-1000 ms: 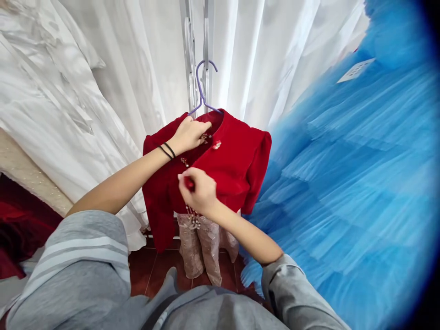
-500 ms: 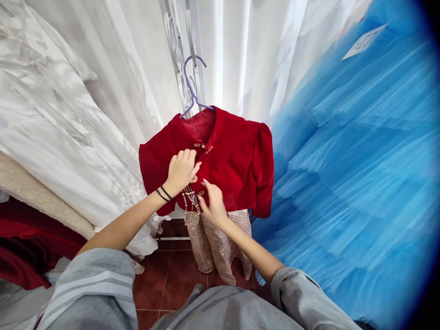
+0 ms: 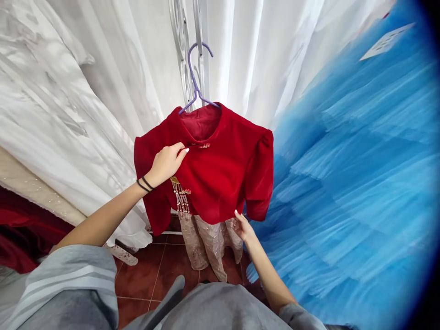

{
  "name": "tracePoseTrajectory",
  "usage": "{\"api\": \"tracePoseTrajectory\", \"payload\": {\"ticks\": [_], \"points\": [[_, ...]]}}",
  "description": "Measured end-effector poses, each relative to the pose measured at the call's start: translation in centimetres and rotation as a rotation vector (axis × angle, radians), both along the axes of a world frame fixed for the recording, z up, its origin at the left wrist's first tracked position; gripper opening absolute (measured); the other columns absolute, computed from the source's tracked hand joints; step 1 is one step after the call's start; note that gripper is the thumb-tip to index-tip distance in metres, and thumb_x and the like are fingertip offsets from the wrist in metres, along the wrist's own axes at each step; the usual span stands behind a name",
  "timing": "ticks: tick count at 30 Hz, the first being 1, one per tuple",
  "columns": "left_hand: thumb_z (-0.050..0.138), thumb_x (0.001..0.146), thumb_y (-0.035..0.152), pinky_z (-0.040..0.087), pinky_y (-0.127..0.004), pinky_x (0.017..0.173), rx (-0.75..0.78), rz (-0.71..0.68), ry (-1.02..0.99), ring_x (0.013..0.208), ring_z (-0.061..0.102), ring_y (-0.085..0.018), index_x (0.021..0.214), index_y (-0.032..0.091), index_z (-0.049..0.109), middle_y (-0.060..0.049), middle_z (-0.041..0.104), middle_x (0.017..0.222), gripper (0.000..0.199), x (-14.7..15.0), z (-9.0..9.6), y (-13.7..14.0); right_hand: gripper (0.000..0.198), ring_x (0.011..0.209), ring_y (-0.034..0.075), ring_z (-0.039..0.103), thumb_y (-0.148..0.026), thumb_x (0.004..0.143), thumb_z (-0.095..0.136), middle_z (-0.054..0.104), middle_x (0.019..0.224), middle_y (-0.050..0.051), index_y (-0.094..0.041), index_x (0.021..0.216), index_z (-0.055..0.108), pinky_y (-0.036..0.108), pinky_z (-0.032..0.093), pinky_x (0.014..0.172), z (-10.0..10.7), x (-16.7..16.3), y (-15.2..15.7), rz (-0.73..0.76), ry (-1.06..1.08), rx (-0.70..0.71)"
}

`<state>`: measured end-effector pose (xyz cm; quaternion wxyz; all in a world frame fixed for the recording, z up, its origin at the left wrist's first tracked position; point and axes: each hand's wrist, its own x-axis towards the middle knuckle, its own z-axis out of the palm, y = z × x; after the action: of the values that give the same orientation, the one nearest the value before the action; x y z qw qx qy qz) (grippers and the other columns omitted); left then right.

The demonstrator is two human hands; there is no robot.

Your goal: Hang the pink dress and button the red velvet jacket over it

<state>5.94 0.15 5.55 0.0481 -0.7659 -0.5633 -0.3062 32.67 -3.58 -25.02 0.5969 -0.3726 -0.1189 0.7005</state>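
Observation:
A short-sleeved red velvet jacket [image 3: 220,174] hangs on a purple hanger [image 3: 194,73]. My left hand [image 3: 167,160], with two black bands at its wrist, pinches the jacket's front edge below the collar. Just under that hand, a gold ornament with beaded tassels [image 3: 181,197] hangs by the side opening. At the lower hem, my right hand [image 3: 243,228] grips the velvet, thumb in front, its other fingers partly hidden. A small beaded clasp [image 3: 204,145] shows near the neckline. Below the jacket falls a pale pink, shiny skirt [image 3: 202,243].
White gowns [image 3: 68,137] fill the left side, and a blue layered tulle dress [image 3: 343,183] crowds the right. The hanger hooks on a white metal stand [image 3: 184,55] before white curtains [image 3: 233,50]. Reddish-brown tiles [image 3: 137,279] cover the floor.
My left hand has moved left and slightly up along the jacket's front. My right hand has gone down and right to the hem. The front panel now lies flatter across the opening.

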Motion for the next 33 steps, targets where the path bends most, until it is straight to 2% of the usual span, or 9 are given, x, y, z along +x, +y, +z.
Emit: {"api": "tracePoseTrajectory", "payload": {"ticks": [5,8,14,20,23,26,28,31,33], "points": [[0.037,0.101,0.042,0.029,-0.028,0.057,0.178,0.19,0.286,0.079,0.067,-0.023,0.096,0.017,0.063,-0.008,0.071,0.084,0.037,-0.2,-1.3,0.0,0.04,0.074,0.008,0.07,-0.034,0.06,0.088,0.073,0.075,-0.007,-0.023,0.081,0.056,0.019,0.059,0.069,-1.6,-1.9,-0.2,-0.037,0.119,0.062],[0.036,0.102,0.045,0.027,-0.03,0.055,0.19,0.232,0.403,0.077,0.068,-0.023,0.094,0.015,0.064,-0.009,0.071,0.083,0.042,-0.1,-1.7,0.1,0.045,0.071,0.008,0.069,-0.038,0.055,0.09,0.073,0.077,-0.008,-0.024,0.083,0.057,0.02,0.059,0.067,-1.9,-2.1,0.4,-0.042,0.075,0.047],[0.036,0.102,0.047,0.028,-0.03,0.055,0.212,0.245,0.426,0.077,0.069,-0.022,0.099,0.016,0.064,-0.009,0.072,0.089,0.042,-0.1,-2.5,-0.2,0.058,0.054,0.007,0.058,-0.049,0.036,0.094,0.067,0.062,-0.004,-0.018,0.07,0.06,0.017,0.048,0.051,-1.5,-0.1,1.3,-0.027,-0.211,0.011],[0.042,0.1,0.05,0.033,-0.032,0.06,0.302,0.202,0.446,0.076,0.065,-0.021,0.094,0.016,0.066,-0.009,0.069,0.085,0.042,-2.1,-4.1,-0.8,0.059,0.051,0.009,0.048,-0.069,0.043,0.082,0.056,0.054,-0.003,-0.017,0.059,0.058,0.022,0.04,0.05,-0.6,2.6,0.8,-0.094,-0.563,0.067],[0.045,0.099,0.049,0.033,-0.032,0.06,0.333,0.213,0.421,0.074,0.063,-0.022,0.087,0.016,0.066,-0.009,0.066,0.081,0.041,-2.0,-4.6,-0.5,0.054,0.055,0.014,0.05,-0.067,0.047,0.078,0.058,0.055,0.002,-0.017,0.057,0.06,0.028,0.042,0.056,0.2,2.7,0.3,-0.129,-0.757,0.096],[0.05,0.098,0.041,0.036,-0.032,0.063,0.371,0.225,0.304,0.078,0.062,-0.023,0.083,0.017,0.065,-0.01,0.065,0.08,0.032,-1.2,-4.8,0.1,0.041,0.066,0.02,0.057,-0.056,0.055,0.075,0.066,0.066,0.007,-0.017,0.063,0.066,0.035,0.046,0.069,3.2,2.0,-0.6,-0.2,-0.937,0.159],[0.057,0.095,0.039,0.041,-0.032,0.067,0.392,0.162,0.103,0.081,0.062,-0.022,0.085,0.017,0.065,-0.008,0.065,0.082,0.025,-0.8,-5.0,0.5,0.036,0.078,0.023,0.062,-0.05,0.068,0.068,0.071,0.084,0.01,-0.017,0.081,0.071,0.038,0.048,0.08,6.6,1.5,-1.2,-0.309,-1.09,0.309],[0.056,0.094,0.045,0.049,-0.029,0.071,0.455,-0.039,-0.423,0.077,0.061,-0.017,0.093,0.018,0.063,-0.005,0.065,0.087,0.028,-1.0,-5.8,0.4,0.035,0.101,0.025,0.063,-0.041,0.086,0.057,0.068,0.11,0.013,-0.017,0.109,0.067,0.042,0.05,0.094,12.9,1.0,-1.7,-0.605,-1.38,0.668],[0.045,0.098,0.048,0.052,-0.027,0.067,0.58,-0.058,-0.787,0.073,0.061,-0.014,0.097,0.018,0.059,-0.004,0.063,0.088,0.032,-1.4,-6.9,0.0,0.047,0.122,0.028,0.055,-0.041,0.088,0.058,0.06,0.129,0.016,-0.019,0.129,0.057,0.048,0.045,0.105,16.8,0.4,-1.3,-0.777,-1.523,0.828]]}}
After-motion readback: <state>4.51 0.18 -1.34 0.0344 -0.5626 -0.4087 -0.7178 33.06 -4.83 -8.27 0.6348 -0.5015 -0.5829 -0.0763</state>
